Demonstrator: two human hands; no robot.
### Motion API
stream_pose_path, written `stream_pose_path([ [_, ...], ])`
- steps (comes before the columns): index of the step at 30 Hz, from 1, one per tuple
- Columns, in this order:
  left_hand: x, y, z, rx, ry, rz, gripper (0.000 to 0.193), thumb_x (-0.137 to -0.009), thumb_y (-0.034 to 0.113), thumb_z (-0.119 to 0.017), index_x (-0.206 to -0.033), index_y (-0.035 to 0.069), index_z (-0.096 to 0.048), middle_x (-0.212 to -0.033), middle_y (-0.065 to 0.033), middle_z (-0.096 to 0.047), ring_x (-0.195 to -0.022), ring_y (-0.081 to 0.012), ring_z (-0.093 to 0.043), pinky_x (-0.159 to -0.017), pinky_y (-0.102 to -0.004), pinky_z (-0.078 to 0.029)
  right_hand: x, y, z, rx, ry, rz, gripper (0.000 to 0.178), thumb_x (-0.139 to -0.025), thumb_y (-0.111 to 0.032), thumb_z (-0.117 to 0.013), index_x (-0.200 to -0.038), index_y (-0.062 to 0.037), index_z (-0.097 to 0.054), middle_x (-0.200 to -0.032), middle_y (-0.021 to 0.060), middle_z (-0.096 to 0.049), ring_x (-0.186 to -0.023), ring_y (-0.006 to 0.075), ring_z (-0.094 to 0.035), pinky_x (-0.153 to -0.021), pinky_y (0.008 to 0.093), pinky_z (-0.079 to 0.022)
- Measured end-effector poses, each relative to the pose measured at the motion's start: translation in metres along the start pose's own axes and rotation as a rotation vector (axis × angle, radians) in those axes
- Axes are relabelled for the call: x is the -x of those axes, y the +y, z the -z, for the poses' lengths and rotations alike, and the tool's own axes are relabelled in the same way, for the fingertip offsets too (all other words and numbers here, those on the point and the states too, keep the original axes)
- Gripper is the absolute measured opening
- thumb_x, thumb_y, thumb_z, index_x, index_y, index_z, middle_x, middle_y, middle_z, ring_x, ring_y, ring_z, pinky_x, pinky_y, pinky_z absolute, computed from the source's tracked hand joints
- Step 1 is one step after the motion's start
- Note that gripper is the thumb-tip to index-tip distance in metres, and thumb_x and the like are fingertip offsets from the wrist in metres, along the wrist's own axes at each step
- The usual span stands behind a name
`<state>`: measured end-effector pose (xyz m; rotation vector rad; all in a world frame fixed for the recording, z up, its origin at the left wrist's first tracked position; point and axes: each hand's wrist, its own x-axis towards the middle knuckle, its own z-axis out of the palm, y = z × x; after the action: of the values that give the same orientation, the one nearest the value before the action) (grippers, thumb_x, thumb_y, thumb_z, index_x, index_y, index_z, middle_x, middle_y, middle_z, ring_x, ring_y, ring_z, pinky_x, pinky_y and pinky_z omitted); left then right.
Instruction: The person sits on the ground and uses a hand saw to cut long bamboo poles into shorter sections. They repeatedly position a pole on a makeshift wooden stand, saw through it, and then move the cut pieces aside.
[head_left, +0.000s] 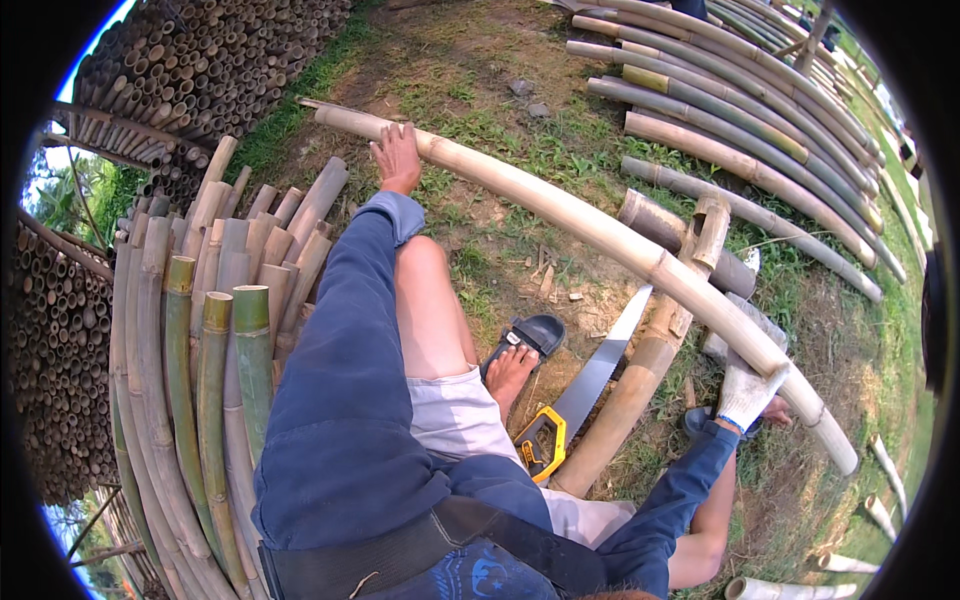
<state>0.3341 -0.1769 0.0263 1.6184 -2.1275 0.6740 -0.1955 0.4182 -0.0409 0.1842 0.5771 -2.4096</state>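
Note:
A long pale bamboo pole [560, 212] lies slantwise in front of me, from upper left to lower right. Near its split far-left end, my bare left hand [398, 160] grips it with the fingers laid over the top. My right hand [745, 392], in a white knitted glove, is closed on the pole toward its right end; the fingertips are partly hidden. Under the pole runs a thicker bamboo support [625, 405] with a short upright bamboo piece [711, 230]. A handsaw [590, 385] with a yellow and black handle leans beside that support, its tip close to the pole.
Cut bamboo poles [200, 330] stand bunched at my left, some green. Behind them rises a large stack of bamboo ends [200, 70]. More poles [740, 150] lie in rows at the far right. My sandalled foot [515, 365] is beside the saw, and cut pieces [790, 588] lie at lower right.

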Motion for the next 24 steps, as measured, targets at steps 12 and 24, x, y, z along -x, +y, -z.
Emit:
stream_pose_path([
  [12,-0.041,0.219,-0.018,0.609,-0.529,-0.530,0.047,-0.097,0.022,-0.072,-0.142,0.012,-0.070,-0.139,-0.0201,-0.072,-0.127,-0.0419,-0.068,-0.110,-0.0531,-0.054,-0.024,0.231,-0.051,0.237,0.030,-0.614,0.060,-0.101,-0.026,-0.084,-0.152,-0.0122,-0.056,-0.151,0.0225,-0.053,-0.129,0.0492,-0.066,-0.100,0.0609,-0.062],
  [24,-0.035,0.380,-0.067,0.377,-1.582,-0.719,0.080,-0.100,0.056,-0.073,-0.163,0.010,-0.055,-0.155,-0.0178,-0.065,-0.132,-0.0365,-0.069,-0.108,-0.0531,-0.057,0.038,0.038,0.002,1.610,0.089,0.359,0.054,-0.109,-0.019,-0.074,-0.157,-0.0045,-0.053,-0.144,0.0143,-0.062,-0.132,0.0250,-0.061,-0.114,0.0401,-0.051],
])
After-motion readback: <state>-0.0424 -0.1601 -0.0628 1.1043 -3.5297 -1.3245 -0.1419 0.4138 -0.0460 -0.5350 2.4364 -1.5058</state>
